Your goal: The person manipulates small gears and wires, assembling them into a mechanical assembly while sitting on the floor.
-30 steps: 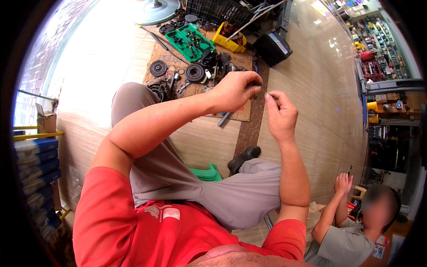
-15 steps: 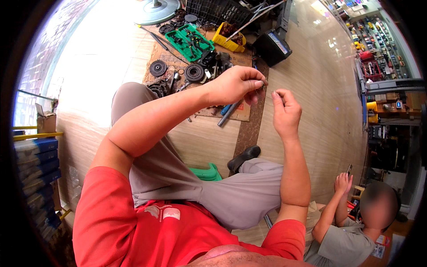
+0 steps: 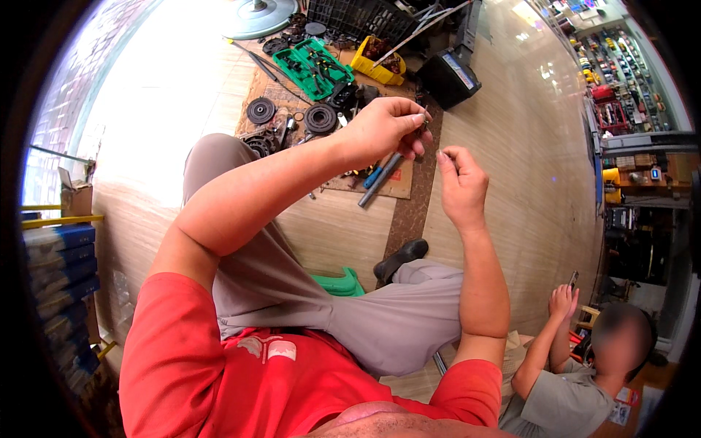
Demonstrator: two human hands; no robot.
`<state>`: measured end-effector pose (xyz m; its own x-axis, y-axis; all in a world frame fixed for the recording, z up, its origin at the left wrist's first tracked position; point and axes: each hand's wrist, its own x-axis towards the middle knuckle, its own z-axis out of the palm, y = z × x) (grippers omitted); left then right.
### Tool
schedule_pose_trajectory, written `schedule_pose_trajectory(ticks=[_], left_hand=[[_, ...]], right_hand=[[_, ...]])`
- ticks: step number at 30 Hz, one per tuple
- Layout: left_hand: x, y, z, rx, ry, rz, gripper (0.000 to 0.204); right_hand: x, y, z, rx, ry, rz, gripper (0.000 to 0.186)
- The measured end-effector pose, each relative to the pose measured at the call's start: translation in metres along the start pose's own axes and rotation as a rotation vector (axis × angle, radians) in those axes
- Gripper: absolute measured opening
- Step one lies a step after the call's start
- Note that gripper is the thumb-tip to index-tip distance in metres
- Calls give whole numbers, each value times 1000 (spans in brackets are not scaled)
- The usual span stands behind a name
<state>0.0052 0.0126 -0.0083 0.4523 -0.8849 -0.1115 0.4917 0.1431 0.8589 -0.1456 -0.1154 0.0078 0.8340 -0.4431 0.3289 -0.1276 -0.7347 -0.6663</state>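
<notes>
Left hand [image 3: 381, 131]: shifted slightly far-left; fingertips pinched on small dark part [image 3: 423, 126]
Right hand [image 3: 464, 187]: nearer, to the right; thumb and forefinger close, cannot tell if holding
Small dark part: at left fingertips; probably light, stiff; pinch its edges

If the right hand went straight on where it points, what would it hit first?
The right hand would likely meet the black box, passing close beside the left hand; depth is unclear, so it might pass above.
</notes>
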Motion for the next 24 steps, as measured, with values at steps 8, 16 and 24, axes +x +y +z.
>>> schedule_pose_trajectory(ticks=[8,16,24], left_hand=[[4,1,-5,-155,92,6,16],[5,0,-7,-152,124,68,16],[7,0,-11,-168,136,134,15]], right_hand=[[-1,0,3,-10,-27,-2,9],[-1,1,3,-16,-43,-11,9],[-2,2,2,-16,-59,11,10]])
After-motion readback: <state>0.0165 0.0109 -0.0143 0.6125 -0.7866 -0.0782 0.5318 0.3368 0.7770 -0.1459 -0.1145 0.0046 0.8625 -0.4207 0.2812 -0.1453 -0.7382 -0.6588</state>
